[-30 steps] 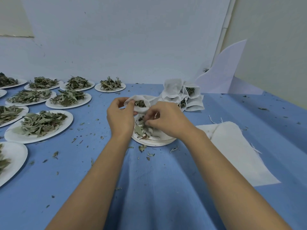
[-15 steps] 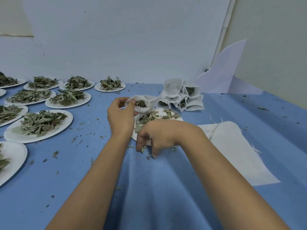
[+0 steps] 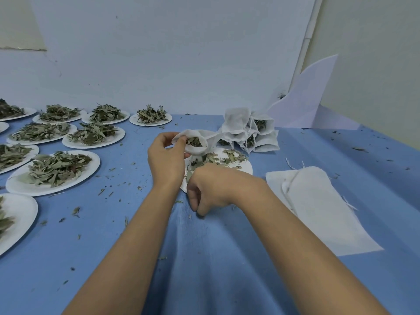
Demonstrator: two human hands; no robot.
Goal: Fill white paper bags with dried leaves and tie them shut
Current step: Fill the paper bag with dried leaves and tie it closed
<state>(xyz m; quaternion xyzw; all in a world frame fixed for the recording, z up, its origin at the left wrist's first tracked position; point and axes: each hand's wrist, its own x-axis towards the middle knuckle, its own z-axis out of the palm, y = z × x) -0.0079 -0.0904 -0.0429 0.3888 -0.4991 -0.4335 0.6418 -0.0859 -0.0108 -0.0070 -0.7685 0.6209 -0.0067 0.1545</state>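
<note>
1. The left hand (image 3: 167,164) is raised just above the table with its back to the camera. Its thumb and fingers pinch the rim of a small white paper bag (image 3: 201,152) and hold its mouth open.
2. That bag tilts toward the person and shows green dried leaves (image 3: 194,141) inside. It hangs over the far left edge of a round white paper plate (image 3: 246,170), which carries more loose leaves.
3. The right hand (image 3: 216,186) is lower and nearer, just right of the left wrist and over the plate's near edge. Its wrist is bent and its knuckles are up.
4. Its curled fingertips (image 3: 200,212) point down onto the blue tablecloth (image 3: 204,258), beside scattered crumbs. Whether they pinch a leaf cannot be told.
5. A heap of filled white bags (image 3: 247,130) sits just behind the plate.
6. Flat empty white bags (image 3: 318,201) lie to the right of the right forearm.
7. Other white plates heaped with leaves (image 3: 54,169) stand well to the left.
</note>
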